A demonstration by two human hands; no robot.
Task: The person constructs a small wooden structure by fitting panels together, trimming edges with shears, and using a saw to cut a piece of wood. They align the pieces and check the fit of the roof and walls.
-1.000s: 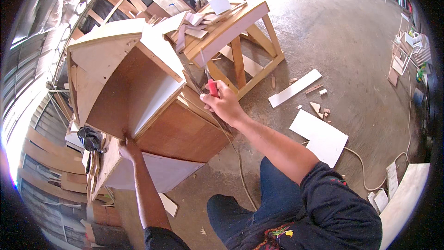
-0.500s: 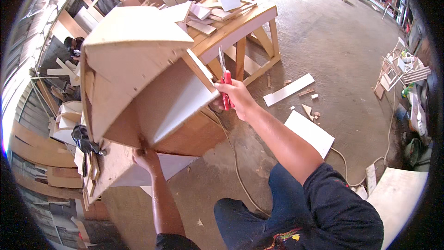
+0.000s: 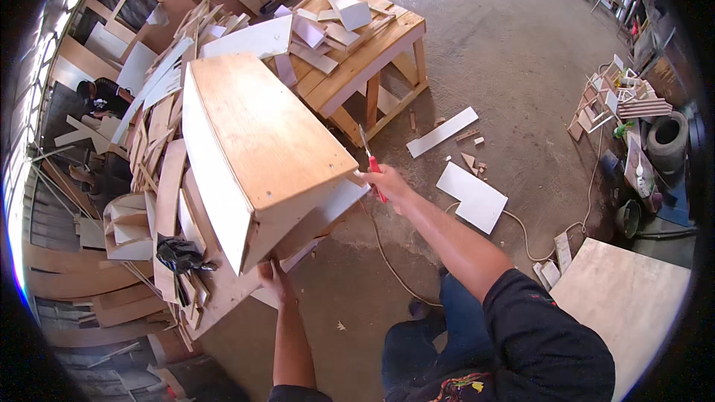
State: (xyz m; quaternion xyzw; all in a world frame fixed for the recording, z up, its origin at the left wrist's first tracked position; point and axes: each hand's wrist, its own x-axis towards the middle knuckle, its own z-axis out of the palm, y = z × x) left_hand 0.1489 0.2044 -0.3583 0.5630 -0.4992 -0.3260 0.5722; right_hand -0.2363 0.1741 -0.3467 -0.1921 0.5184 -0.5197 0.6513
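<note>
Holds a red-handled tool (image 3: 378, 179) closed within the right hand (image 3: 389, 187), just beside the right corner of a wooden box (image 3: 216, 179), with its metal end pointing far. Touches the near lower edge of the box with the left hand (image 3: 275, 281); cannot tell how tightly, with fingers partly hidden beneath. Has the box tipped since half a second ago: now displays a plywood face (image 3: 261, 126) upward, instead of the deep open interior. Keeps the box left, just right of a black plastic bundle (image 3: 180, 254). Beyond, on the far side: a wooden workbench (image 3: 372, 72) heaped with offcuts (image 3: 316, 58). To the right: a white L-shaped panel (image 3: 473, 197) on the floor (image 3: 521, 52), near a beige cable (image 3: 387, 264).
</note>
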